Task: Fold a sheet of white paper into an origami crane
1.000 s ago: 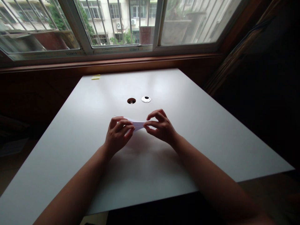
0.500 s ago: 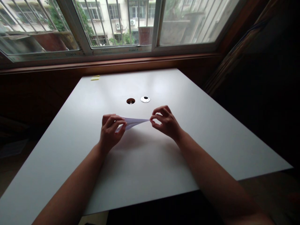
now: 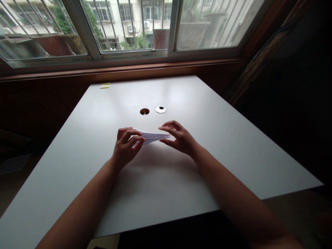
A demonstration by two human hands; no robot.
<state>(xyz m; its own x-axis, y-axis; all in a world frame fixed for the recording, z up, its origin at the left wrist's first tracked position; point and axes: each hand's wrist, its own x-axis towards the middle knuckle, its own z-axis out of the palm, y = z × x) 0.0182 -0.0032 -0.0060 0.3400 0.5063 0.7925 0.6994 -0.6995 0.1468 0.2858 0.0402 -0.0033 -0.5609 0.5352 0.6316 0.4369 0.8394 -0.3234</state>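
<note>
A folded sheet of pale paper [image 3: 153, 137] is held above the table, its narrow pointed end toward the right and its layers slightly parted at the tip. My left hand [image 3: 127, 144] pinches it at the wider left part, thumb below and fingers on top, covering much of that end. Around the pointed tip, my right hand [image 3: 178, 136] has its thumb and fingers spread apart; whether any finger still touches the paper is hard to make out.
The white table [image 3: 166, 190] has a round hole [image 3: 144, 111] and beside it a round silver cover [image 3: 160, 109]. A yellow sticky strip [image 3: 105, 85] lies at the far left corner. Behind the table is a barred window [image 3: 129, 26].
My right hand has released the paper's tip and spread its fingers. My left hand, with the folded paper, has shifted slightly to the right.
</note>
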